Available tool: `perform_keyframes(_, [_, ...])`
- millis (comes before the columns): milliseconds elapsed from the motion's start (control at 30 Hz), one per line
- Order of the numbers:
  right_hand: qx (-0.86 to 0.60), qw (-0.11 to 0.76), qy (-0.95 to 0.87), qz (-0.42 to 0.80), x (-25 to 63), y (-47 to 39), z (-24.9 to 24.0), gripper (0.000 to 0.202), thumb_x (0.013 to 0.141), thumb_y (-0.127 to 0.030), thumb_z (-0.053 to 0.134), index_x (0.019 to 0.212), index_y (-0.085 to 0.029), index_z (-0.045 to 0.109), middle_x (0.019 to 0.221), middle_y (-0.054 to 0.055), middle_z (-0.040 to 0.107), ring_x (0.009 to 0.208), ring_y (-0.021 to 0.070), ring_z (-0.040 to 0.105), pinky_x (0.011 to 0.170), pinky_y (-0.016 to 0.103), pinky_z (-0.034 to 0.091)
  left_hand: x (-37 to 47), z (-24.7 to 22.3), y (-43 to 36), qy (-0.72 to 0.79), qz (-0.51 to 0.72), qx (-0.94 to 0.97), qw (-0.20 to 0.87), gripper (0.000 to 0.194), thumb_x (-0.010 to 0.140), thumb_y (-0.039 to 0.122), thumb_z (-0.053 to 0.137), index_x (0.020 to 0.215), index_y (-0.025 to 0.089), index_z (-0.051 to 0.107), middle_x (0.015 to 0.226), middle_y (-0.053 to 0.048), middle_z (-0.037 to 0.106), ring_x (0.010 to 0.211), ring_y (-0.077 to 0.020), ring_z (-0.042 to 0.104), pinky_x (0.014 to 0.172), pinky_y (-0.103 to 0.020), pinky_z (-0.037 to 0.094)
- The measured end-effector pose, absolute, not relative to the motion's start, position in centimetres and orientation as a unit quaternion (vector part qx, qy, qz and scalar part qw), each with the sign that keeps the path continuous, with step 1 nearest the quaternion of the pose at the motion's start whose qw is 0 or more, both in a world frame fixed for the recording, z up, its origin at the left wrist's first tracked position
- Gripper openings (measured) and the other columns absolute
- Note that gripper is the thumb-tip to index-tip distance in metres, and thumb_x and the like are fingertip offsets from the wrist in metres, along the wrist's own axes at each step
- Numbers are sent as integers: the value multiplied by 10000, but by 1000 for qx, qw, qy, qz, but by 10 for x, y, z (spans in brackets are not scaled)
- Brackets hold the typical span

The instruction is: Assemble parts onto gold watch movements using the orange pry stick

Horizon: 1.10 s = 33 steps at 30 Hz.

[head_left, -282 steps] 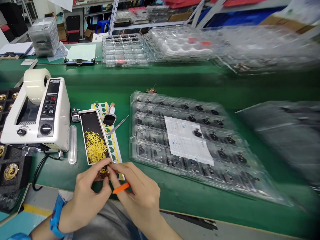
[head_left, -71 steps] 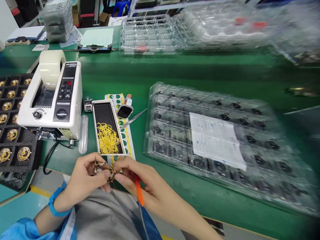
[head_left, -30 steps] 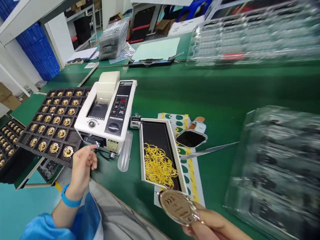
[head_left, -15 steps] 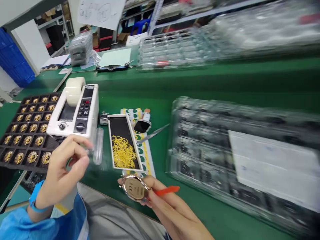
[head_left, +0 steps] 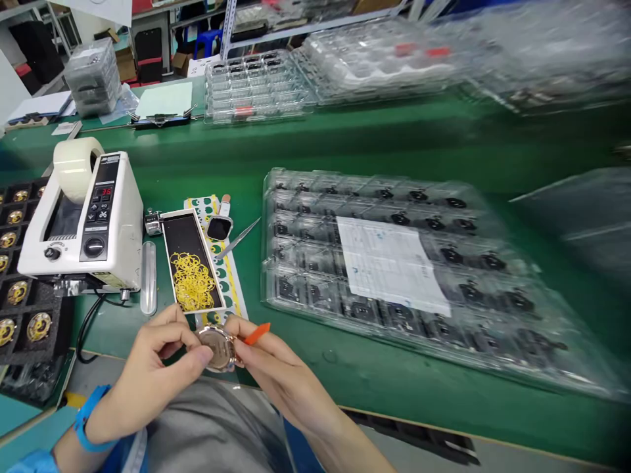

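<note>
A round rose-gold watch case [head_left: 217, 347] is held low in front of me, its flat back facing up. My right hand [head_left: 266, 358] grips it at the right edge between thumb and fingers. An orange pointed strip [head_left: 257, 334] sticks out from between the fingers of that hand. My left hand [head_left: 165, 358] is closed at the left edge of the case, its thumb over the back. Whether a thin clear film lies between these fingers I cannot tell. Just beyond the hands is a white-rimmed tray [head_left: 190, 230] with yellow rings [head_left: 194, 282].
A white tape dispenser [head_left: 106, 223] stands left, beside a black foam tray [head_left: 56, 345] of watch movements. Tweezers [head_left: 239, 238] and a smartwatch [head_left: 219, 228] lie behind the yellow rings. Clear blister trays [head_left: 300, 246] with a paper sheet [head_left: 389, 263] cover the right side.
My left hand has moved right, from beside the tape dispenser to the watch case. The view has swung right, so the bench things sit further left.
</note>
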State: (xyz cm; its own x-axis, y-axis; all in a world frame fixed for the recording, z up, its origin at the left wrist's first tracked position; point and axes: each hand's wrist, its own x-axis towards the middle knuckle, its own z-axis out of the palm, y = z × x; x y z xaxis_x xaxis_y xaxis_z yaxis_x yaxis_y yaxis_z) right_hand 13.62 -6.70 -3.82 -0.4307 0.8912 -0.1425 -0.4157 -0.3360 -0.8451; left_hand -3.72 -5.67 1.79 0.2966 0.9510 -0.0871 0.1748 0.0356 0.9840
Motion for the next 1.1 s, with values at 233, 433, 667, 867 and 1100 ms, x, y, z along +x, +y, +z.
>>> perform_keyframes(233, [-319, 421, -359, 769, 137, -66, -36, 466, 830, -642, 671, 748, -200, 547, 728, -10, 443, 686, 151, 418, 665, 278, 368, -35, 15, -58, 483, 351, 582, 551, 244, 822, 228, 642, 587, 176, 601, 688, 17, 424, 630, -134, 411, 569, -261, 301])
perform_keyframes(433, [-316, 425, -376, 761, 137, -67, -38, 453, 859, -630, 645, 756, -203, 539, 733, -12, 436, 687, 150, 397, 662, 275, 344, -35, 13, -57, 494, 347, 602, 523, 252, 827, 238, 627, 587, 175, 584, 681, 18, 421, 616, -131, 398, 552, -260, 293])
perform_keyframes(667, [-322, 424, -386, 754, 138, -70, -43, 455, 870, -629, 632, 748, -202, 535, 738, 2, 473, 711, 162, 424, 672, 274, 362, -32, 10, -64, 504, 340, 708, 360, 227, 875, 157, 568, 652, 180, 534, 701, 30, 438, 608, -115, 436, 539, -238, 322])
perform_keyframes(867, [-334, 449, -348, 752, 141, -69, -38, 415, 844, -597, 684, 768, -205, 573, 753, 5, 484, 694, 158, 423, 667, 278, 369, -43, 8, -68, 528, 398, 737, 137, 162, 896, 80, 607, 784, 182, 549, 778, 19, 490, 692, -124, 509, 614, -248, 414])
perform_keyframes(1100, [-315, 418, -343, 780, 137, -77, -40, 412, 836, -600, 692, 784, -202, 602, 751, 7, 501, 724, 160, 451, 693, 275, 388, -40, 1, -56, 339, 398, 795, 307, 179, 947, 233, 646, 1119, 232, 693, 1305, -108, 608, 1234, -247, 554, 1026, -414, 457])
